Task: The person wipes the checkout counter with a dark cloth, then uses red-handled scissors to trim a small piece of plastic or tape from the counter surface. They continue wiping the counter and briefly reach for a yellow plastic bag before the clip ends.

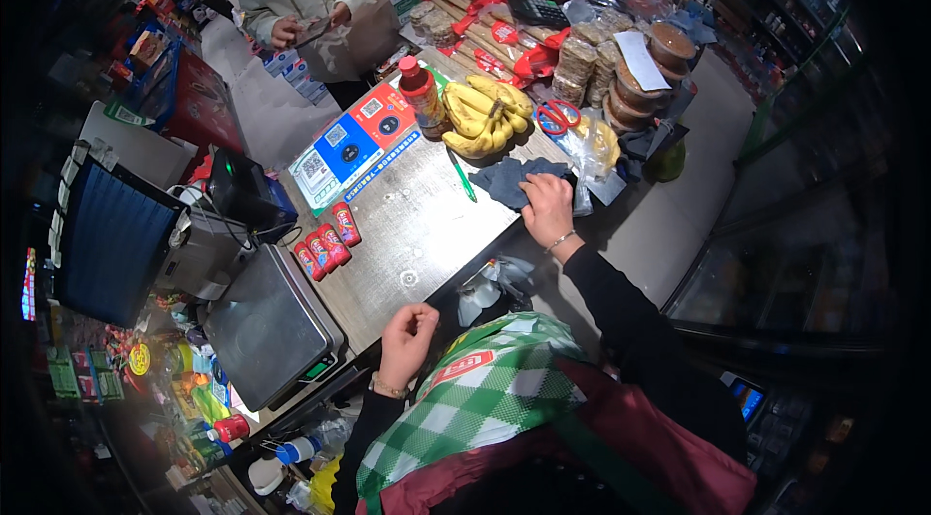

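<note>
My right hand (549, 207) is on a dark grey cloth (509, 182) at the counter's right edge, its fingers bent down onto it. Lower and to the left, my left hand (408, 340) hovers at the near edge of the counter (417, 234). Its fingers are curled in, and nothing shows in them. Just beyond the cloth lies a bunch of yellow bananas (475, 117), with a red-capped bottle (421, 96) standing to its left. A green pen (462, 176) rests left of the cloth. Several small red bottles (328, 245) lie on the counter's left side.
A flat scale (272, 321) and a monitor (112, 243) stand at the left. Red-handled scissors (558, 115), stacked tubs (635, 88) and packaged goods (485, 25) crowd the far right. Across the counter, a person in a light jacket (325, 1) holds a dark flat object.
</note>
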